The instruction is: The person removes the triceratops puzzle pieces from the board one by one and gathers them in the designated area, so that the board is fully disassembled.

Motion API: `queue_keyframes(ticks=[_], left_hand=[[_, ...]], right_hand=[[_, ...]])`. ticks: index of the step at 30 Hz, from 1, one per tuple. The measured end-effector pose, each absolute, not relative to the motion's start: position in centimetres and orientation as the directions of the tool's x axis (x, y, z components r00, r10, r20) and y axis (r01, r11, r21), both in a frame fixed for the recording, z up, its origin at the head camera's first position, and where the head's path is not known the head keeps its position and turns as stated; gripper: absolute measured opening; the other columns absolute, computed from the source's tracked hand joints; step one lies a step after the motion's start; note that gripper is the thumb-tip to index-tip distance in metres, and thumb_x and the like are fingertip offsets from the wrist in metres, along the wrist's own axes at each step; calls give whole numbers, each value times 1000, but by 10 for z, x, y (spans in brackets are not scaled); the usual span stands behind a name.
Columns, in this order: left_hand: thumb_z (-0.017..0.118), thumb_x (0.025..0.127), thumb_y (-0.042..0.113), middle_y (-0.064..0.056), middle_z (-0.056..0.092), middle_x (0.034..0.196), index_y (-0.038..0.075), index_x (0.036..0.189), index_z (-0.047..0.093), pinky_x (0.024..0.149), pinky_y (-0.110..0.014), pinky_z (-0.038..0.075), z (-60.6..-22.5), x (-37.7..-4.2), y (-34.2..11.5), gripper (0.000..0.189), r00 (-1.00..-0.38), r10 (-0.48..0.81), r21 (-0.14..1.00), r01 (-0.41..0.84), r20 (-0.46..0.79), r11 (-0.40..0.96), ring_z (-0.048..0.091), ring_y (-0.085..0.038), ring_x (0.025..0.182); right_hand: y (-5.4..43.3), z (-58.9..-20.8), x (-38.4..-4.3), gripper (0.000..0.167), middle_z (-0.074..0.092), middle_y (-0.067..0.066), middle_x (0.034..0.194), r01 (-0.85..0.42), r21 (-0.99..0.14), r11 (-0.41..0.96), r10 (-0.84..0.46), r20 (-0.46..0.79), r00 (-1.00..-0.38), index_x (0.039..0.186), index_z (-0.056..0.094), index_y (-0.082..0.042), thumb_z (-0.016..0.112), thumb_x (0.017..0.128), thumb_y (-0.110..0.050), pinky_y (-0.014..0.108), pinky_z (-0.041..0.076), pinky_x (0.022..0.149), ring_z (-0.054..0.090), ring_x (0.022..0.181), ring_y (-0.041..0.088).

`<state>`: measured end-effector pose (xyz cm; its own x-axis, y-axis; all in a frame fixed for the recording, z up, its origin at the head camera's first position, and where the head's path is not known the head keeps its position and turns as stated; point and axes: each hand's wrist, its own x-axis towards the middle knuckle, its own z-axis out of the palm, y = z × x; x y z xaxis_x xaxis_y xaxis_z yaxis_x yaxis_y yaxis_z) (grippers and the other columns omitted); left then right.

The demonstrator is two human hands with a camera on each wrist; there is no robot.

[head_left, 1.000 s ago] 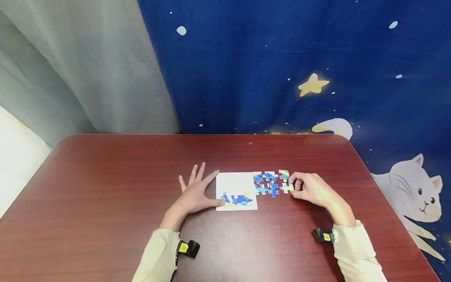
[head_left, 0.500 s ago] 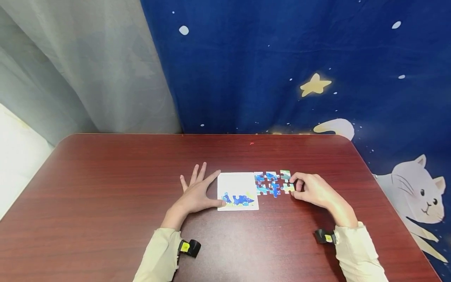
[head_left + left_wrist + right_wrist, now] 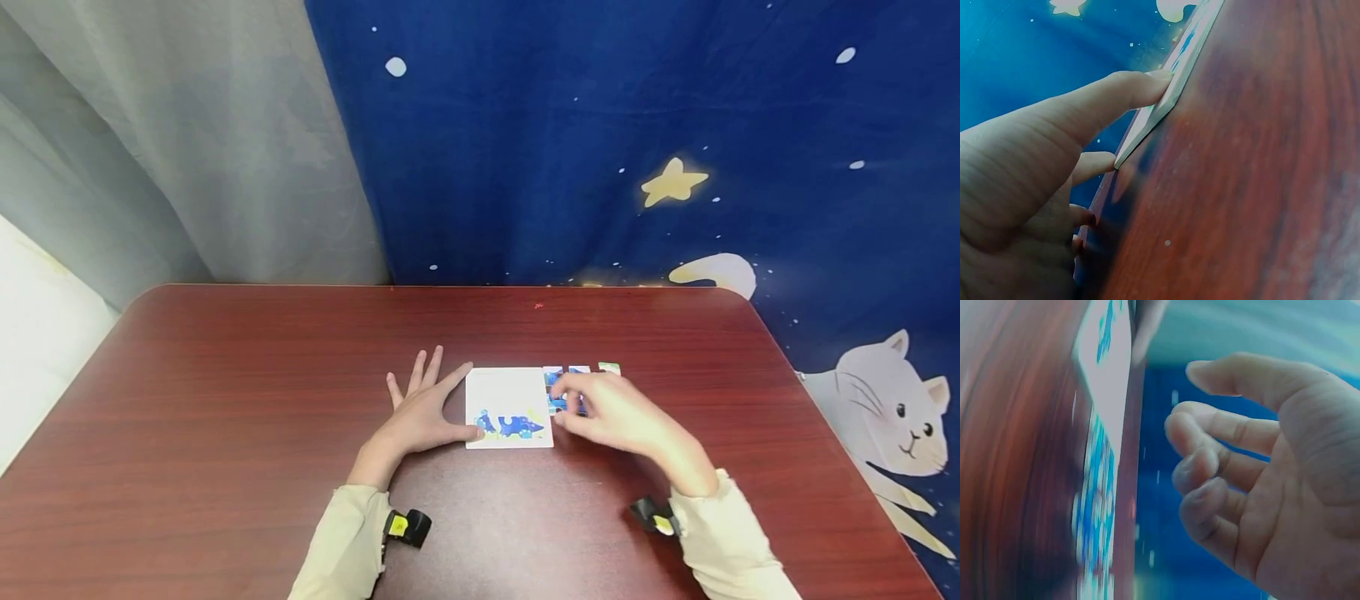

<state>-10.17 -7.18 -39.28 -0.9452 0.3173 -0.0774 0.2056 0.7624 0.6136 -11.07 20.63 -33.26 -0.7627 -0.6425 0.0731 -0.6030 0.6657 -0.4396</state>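
Observation:
A white square puzzle board lies on the table, with blue dinosaur-like pieces set along its near edge. My left hand spreads at its left side. The thumb presses on the board's top, and the index fingertip touches a corner. My right hand hovers over the loose jigsaw pieces to the right of the board, hiding several of them. In the right wrist view its fingers are loosely bent, the thumb stands apart, and nothing is between them.
The reddish-brown table extends around the board. A blue curtain with stars and a cat hangs behind it, beside a grey curtain. Black cameras are strapped to both wrists.
My right hand has moved left from the far right piece, across the loose pieces, toward the board. My left hand stays on the board. The view shifts slightly.

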Motion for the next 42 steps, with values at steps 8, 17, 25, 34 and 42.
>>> queue_keyframes(ticks=[8, 17, 25, 34, 42], left_hand=[[76, 66, 52, -16, 4, 154, 24, 144, 37, 95, -69, -12, -393, -102, -71, 91, -947, 311, 596, 202, -84, 777, -7, -33, 139], [75, 68, 52, -16, 3, 154, 24, 145, 35, 94, -69, -13, -393, -104, -71, 91, -945, 320, 592, 218, -71, 776, -7, -34, 139], [60, 87, 38, -16, 3, 154, 22, 144, 37, 95, -66, -16, -394, -103, -74, 64, -942, 328, 631, 213, -70, 746, -8, -34, 139], [58, 89, 31, -17, 4, 154, 21, 144, 38, 95, -66, -16, -393, -103, -74, 60, -942, 328, 641, 211, -68, 738, -7, -34, 139], [58, 89, 32, -16, 4, 154, 21, 144, 38, 95, -66, -15, -394, -104, -74, 59, -945, 321, 633, 208, -67, 745, -7, -34, 139]], right_hand=[[141, -344, -100, 23, 56, -6, 76, -626, -355, 694, -689, -76, -721, 98, 62, -9, 70, 81, -21, 28, 43, 62, 48, 65, 10], [132, -357, -100, 22, 52, -3, 74, -623, -405, 669, -695, -44, -717, 99, 59, -8, 71, 82, -15, 26, 42, 61, 47, 65, 10], [134, -361, -101, 24, 46, -9, 66, -608, -470, 640, -706, -48, -706, 102, 58, -8, 71, 83, -16, 23, 40, 58, 44, 59, 6], [134, -361, -100, 26, 45, -12, 65, -621, -472, 626, -706, -5, -708, 99, 57, -8, 73, 80, -13, 21, 40, 56, 45, 58, 4], [134, -360, -101, 26, 46, -10, 66, -632, -488, 602, -725, -4, -688, 98, 53, -8, 72, 81, -12, 22, 41, 57, 46, 59, 6]])
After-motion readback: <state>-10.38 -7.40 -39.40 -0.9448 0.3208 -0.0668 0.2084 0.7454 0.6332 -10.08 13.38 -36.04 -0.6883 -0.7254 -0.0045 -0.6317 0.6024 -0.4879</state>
